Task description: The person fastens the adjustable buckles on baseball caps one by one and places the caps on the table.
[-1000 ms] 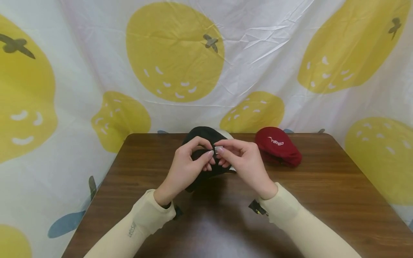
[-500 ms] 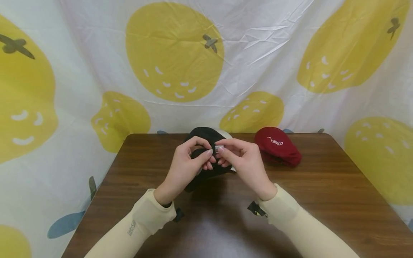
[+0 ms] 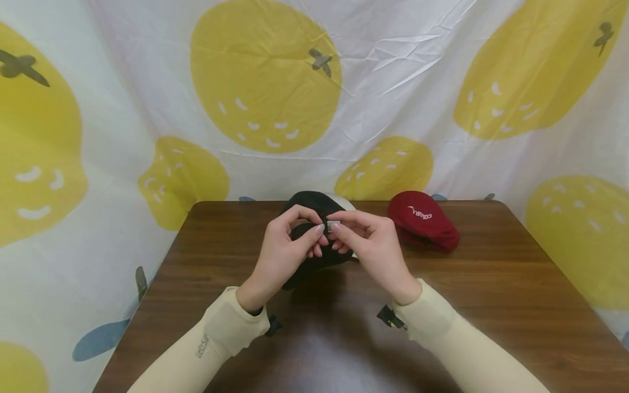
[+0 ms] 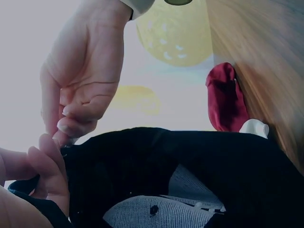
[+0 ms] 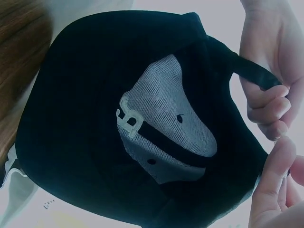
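A black baseball cap is held up over the table, its crown opening and grey mesh lining facing the right wrist camera. Thumb and forefinger of my left hand pinch the cap's dark back strap. My right hand pinches a small silver buckle at the strap's other side. Fingertips of the two hands almost meet. In the left wrist view the cap's dark edge hangs below the hands, and the curled lower fingers of both hands show beside it.
A dark red cap with white lettering lies at the table's back right. Something white, partly hidden, sits behind the black cap. The brown wooden table reaches back to a lemon-print curtain.
Both hands stay nearly in place at the cap's back strap, with only slight fingertip shifts. The cap and the red cap stay put.
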`<act>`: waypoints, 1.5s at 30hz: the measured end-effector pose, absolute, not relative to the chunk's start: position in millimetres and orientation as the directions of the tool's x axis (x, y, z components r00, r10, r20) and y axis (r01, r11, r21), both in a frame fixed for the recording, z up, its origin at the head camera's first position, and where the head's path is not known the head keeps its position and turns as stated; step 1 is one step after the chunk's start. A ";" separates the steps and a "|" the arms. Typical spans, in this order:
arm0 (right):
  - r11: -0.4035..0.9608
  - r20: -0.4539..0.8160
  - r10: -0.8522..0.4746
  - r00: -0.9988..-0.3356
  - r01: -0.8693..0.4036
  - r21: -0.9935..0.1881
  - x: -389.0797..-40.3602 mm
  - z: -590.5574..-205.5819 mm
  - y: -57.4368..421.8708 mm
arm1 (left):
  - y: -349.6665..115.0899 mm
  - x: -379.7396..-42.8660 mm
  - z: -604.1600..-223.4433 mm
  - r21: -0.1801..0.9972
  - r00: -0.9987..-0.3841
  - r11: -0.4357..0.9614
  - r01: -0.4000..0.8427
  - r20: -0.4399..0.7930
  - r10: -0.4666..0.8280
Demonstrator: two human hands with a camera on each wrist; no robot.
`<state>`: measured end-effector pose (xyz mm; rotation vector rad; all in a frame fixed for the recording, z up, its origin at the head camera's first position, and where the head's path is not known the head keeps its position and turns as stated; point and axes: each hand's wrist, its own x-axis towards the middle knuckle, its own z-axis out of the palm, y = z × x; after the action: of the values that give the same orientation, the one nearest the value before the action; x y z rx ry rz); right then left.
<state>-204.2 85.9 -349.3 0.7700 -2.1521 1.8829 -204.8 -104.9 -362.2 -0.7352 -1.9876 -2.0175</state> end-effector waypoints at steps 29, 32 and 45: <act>0.045 0.449 -0.253 -0.857 -0.475 -0.879 -195.6 -342.2 82.1 | -105.3 -208.0 -369.2 0.870 -0.854 -0.059 0.489 0.492 0.170; 0.051 0.451 -0.243 -0.859 -0.475 -0.878 -195.9 -341.6 82.1 | -104.6 -205.1 -365.0 0.874 -0.857 -0.074 0.481 0.486 0.173; 0.033 0.468 -0.234 -0.852 -0.488 -0.872 -194.8 -341.6 81.8 | -102.8 -190.3 -346.7 0.877 -0.861 -0.087 0.473 0.481 0.165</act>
<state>-194.8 81.8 -341.6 0.7508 -2.1075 1.9155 -190.3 -102.8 -346.7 -0.7038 -1.9587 -2.0484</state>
